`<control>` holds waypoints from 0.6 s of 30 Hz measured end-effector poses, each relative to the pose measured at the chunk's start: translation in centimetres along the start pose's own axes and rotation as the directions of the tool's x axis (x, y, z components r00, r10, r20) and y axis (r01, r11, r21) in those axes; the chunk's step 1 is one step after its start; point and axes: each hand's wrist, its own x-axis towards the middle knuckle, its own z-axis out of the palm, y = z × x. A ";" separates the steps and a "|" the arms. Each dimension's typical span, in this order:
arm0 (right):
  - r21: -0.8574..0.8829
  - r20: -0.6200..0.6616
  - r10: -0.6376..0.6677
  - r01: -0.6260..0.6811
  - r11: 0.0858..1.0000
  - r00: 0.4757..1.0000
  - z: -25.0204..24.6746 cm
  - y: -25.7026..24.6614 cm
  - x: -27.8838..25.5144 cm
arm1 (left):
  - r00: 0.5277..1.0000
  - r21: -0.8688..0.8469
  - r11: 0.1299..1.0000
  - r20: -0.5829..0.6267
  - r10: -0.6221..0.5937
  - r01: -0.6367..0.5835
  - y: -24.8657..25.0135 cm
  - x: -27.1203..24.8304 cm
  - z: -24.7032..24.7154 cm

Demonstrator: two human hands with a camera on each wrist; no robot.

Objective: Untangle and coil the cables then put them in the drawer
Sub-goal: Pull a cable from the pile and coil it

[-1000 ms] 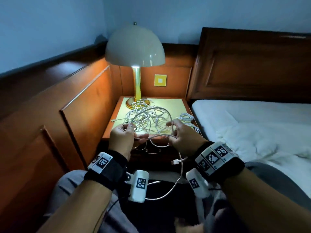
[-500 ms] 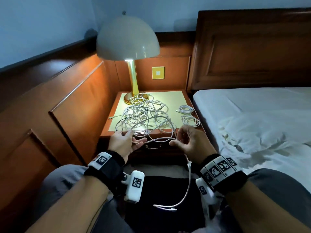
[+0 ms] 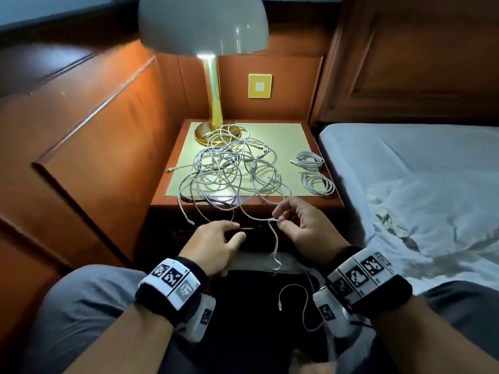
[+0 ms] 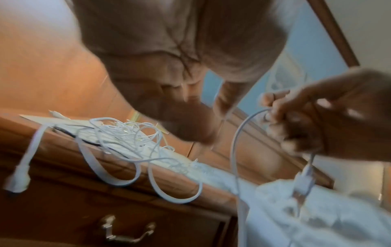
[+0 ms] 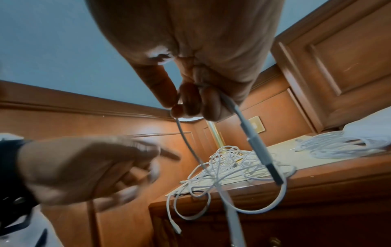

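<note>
- Pinching one white cable [image 3: 259, 217] near its plug end with our right hand [image 3: 305, 228], thumb and fingertips pressed together on it at the centre of the head view, we let the plug [image 5: 266, 160] dangle below the grip.
- Our left hand [image 3: 216, 244] hovers just left of it, fingers loosely spread and holding nothing; the wrist views bear this out.
- The tangle [image 3: 232, 171] lies on the tabletop [image 3: 291, 136] in mid-frame, in front of the lamp [image 3: 213, 103], with several loops hanging over the front edge.
- Two coiled cables [image 3: 313, 171] sit at the right edge of the tabletop, so we judge the task partly done.
- The drawer [image 4: 127, 222] below looks closed, its handle showing in the lower left of the left wrist view.
- For this step, we should feed the held cable out slowly, following it back by hand and lifting crossing loops off rather than tugging.
- Pulling hard would likely tighten knots or drag the pile off the edge.
</note>
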 end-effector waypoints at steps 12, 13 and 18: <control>0.379 0.114 0.090 -0.127 0.917 0.989 1.3 0.3 1.8 | 0.973 -0.547 0.805 -0.146 0.179 -0.230 0.2 1.9 -1.1; 0.322 0.175 0.116 -0.169 0.932 0.978 1.2 0.2 1.9 | 0.966 -0.579 0.777 -0.211 0.149 -0.247 0.3 2.2 -1.9; 0.567 0.354 0.164 -0.351 0.745 0.921 1.3 -1.2 2.9 | 0.914 -0.592 0.743 -0.402 0.065 -0.313 -0.8 4.0 -5.1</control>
